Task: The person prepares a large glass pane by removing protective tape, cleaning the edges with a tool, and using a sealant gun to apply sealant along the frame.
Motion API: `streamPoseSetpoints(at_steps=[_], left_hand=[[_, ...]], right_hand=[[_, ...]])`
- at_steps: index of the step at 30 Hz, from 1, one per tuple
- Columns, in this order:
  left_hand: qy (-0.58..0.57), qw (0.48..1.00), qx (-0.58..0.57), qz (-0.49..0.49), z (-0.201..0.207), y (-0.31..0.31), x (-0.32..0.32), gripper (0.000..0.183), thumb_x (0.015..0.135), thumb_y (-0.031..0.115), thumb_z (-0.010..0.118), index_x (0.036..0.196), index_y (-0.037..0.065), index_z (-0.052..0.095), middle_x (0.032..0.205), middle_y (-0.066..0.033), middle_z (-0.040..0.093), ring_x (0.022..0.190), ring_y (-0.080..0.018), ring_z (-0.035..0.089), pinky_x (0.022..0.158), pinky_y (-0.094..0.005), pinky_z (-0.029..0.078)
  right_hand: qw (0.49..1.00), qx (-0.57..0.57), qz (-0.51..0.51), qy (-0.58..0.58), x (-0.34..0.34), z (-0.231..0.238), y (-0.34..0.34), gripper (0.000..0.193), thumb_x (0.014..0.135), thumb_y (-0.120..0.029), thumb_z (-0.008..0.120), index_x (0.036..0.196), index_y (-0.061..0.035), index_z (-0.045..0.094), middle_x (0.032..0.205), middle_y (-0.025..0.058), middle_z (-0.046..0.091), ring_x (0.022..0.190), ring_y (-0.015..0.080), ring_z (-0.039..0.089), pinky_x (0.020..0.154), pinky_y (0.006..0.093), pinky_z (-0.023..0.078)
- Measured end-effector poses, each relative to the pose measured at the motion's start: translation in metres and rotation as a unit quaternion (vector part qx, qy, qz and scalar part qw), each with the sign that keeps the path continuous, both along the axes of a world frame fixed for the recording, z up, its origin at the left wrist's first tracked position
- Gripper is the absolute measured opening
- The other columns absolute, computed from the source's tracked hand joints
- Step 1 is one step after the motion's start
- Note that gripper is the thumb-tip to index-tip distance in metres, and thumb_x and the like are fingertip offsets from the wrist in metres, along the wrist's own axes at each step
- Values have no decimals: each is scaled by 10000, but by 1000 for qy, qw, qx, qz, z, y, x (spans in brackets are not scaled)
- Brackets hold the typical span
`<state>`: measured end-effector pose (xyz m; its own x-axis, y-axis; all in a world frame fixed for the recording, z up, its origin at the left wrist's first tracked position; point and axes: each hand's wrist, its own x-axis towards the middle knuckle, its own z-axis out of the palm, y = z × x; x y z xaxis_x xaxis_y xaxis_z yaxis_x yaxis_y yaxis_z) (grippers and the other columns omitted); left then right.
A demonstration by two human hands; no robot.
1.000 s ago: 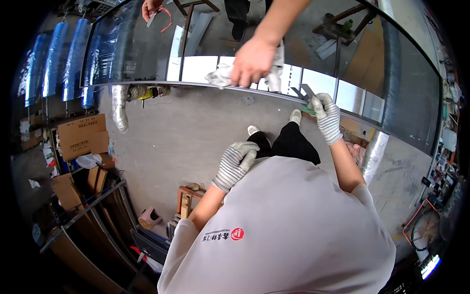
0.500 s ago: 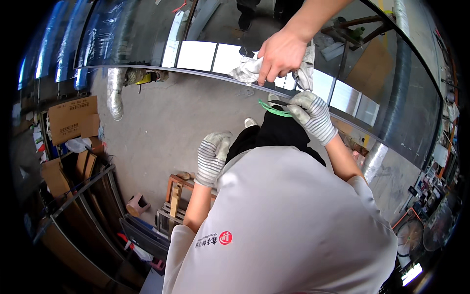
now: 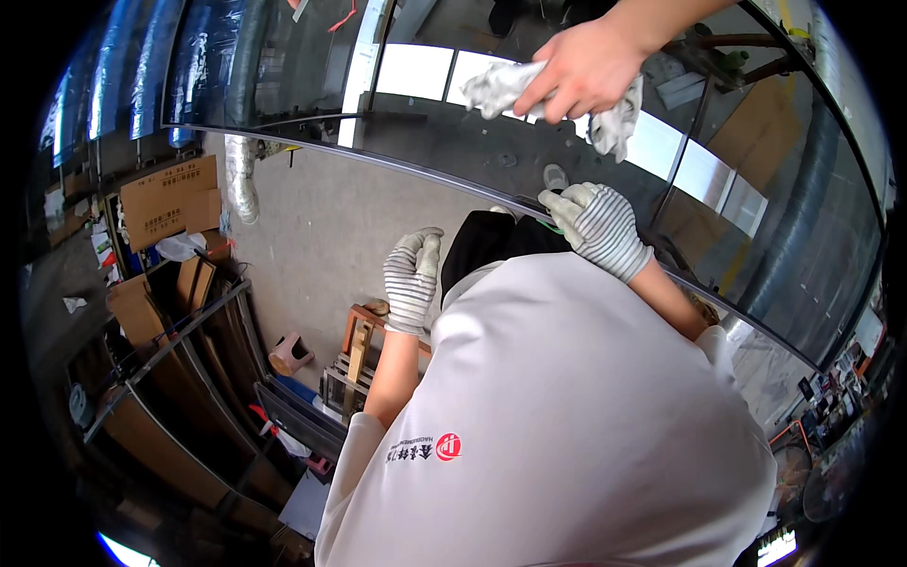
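My right hand (image 3: 603, 229), in a grey-and-white striped glove, is closed at the near edge of a large dark glass pane (image 3: 472, 146). A thin green cord (image 3: 550, 228) shows beside its fingers, mostly hidden by the hand and the edge. My left hand (image 3: 412, 281), gloved alike, hangs beside my dark trousers with its fingers curled, away from the pane; whatever is inside them, if anything, is hidden. Above the glass, another person's bare hand (image 3: 590, 71) grips a crumpled white cloth (image 3: 614, 121).
At left, a rack (image 3: 175, 340) holds upright boards, with a cardboard box (image 3: 170, 203) behind it. A pinkish stool (image 3: 290, 353) and a wooden frame (image 3: 359, 345) stand on the floor near my left arm. Silvery wrapped tubing (image 3: 242, 184) shows below the pane's left part.
My right hand has come up against the pane's edge, hiding most of the green cord and the dark strip. The other person's hand has moved the cloth farther from that edge.
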<state>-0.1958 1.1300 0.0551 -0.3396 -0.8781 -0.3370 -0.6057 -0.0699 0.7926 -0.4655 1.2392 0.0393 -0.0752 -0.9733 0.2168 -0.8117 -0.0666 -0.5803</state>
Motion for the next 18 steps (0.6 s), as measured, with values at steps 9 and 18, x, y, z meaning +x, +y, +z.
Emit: streamPoseSetpoints(at_steps=[9, 18], left_hand=[[21, 995, 92, 37, 3, -40, -6, 208, 892, 184, 606, 987, 13, 676, 785, 18, 610, 643, -43, 446, 614, -203, 408], [16, 996, 93, 9, -10, -40, 15, 224, 914, 155, 558, 1002, -26, 656, 946, -98, 673, 907, -153, 606, 850, -280, 458]], right_hand=[[988, 109, 92, 61, 23, -11, -64, 371, 793, -104, 523, 1157, -116, 597, 880, 61, 586, 836, 229, 573, 784, 367, 473], [989, 96, 108, 32, -2, -9, -60, 334, 746, -71, 557, 1065, -125, 644, 839, 65, 581, 785, 245, 549, 733, 361, 452]])
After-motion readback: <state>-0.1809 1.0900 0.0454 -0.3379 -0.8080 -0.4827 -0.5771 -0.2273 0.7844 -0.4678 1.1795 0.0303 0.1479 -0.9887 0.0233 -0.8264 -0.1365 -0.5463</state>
